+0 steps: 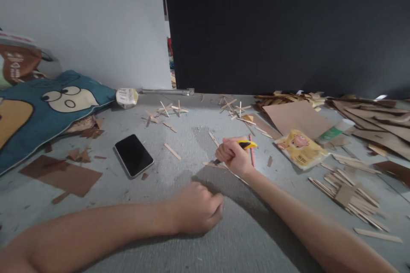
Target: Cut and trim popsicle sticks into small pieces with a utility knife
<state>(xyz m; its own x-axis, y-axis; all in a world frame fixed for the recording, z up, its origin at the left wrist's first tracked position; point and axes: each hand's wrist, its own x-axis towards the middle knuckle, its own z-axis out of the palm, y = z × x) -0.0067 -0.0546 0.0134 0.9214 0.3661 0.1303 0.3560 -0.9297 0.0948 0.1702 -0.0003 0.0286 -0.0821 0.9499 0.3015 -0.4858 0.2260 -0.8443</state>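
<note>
Nearest the viewer, the left forearm (105, 226) crosses the grey tabletop (179, 256) and ends in the left hand (200, 210), curled into a fist; whether anything lies inside it cannot be told. Beyond it and slightly to its right, the right hand (233, 157) is wrapped around a yellow-and-black cutter (246, 144). The dark tip shows at the left of this fist, at a wooden stick (209, 164) lying flat; actual contact is too small to confirm.

Likely hazards: no finger of the left hand pins the stick, so sideways pressure could make it skid or turn. A slipping tip could then run toward the left hand, which rests near it on the viewer's side. Uneven pressure might split the wood along its grain, and with no mat visible beneath, a deep stroke could score the surface. Swinging the wrist outward could also knock the red pencil (252, 153) just right of the right hand.

Orientation: the cutter's long axis slants through the right fist, its handle end projecting to the right and its tip directed left, downward and somewhat toward the viewer. The stick's own axis runs roughly left to right, one end disappearing near the right hand.
</note>
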